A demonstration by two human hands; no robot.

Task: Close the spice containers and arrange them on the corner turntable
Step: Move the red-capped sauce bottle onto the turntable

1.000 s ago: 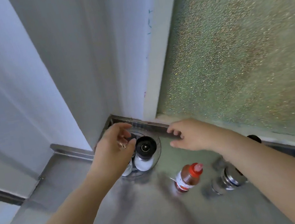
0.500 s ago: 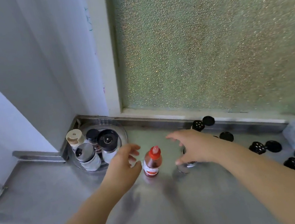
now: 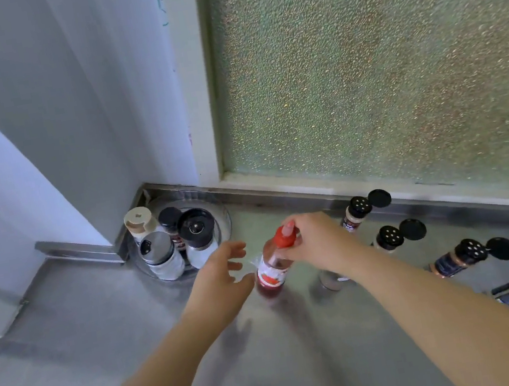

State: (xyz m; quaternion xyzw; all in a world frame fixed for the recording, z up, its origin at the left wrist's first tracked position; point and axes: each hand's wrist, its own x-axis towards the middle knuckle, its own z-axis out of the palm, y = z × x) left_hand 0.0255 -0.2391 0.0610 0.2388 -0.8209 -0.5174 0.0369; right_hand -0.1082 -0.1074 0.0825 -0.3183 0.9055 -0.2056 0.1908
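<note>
Fingers (image 3: 289, 225) of the right hand (image 3: 316, 238) pinch the red cap of a red-labelled, dark-filled bottle (image 3: 271, 272) standing mid-counter (image 3: 102, 336); the left hand (image 3: 218, 278) hovers beside it, relaxed.

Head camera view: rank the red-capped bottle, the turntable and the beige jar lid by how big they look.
1. turntable
2. red-capped bottle
3. beige jar lid
</note>
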